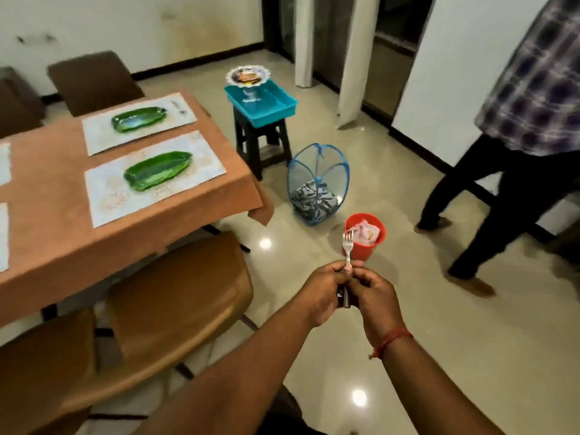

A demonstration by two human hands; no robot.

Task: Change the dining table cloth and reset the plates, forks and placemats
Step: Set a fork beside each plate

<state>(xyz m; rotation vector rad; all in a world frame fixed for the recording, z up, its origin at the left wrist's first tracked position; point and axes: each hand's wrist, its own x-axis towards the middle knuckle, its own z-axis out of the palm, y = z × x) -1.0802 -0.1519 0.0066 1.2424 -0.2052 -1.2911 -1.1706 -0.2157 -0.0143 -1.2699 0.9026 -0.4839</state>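
Observation:
My left hand [320, 293] and my right hand [375, 293] meet in front of me, off the table's right side, and together grip a silver fork [347, 246] that points tines up. A dark end sticks out below the hands. The table carries a brown cloth [56, 208]. On it lie two pale placemats, the near placemat [103, 199] and the far placemat [97, 136], each with a green leaf-shaped plate: the near plate [157, 171] and the far plate [138, 119]. A small dark piece of cutlery [179, 106] lies on the far mat's right end.
Brown chairs [175, 296] stand along the table's near side. A black stool [260, 142] holds a blue tray [276, 108] with a decorated stand [248, 78]. On the floor are a blue mesh basket [317, 180] with cloth and a red bucket [365, 237]. Another person [514, 146] stands right.

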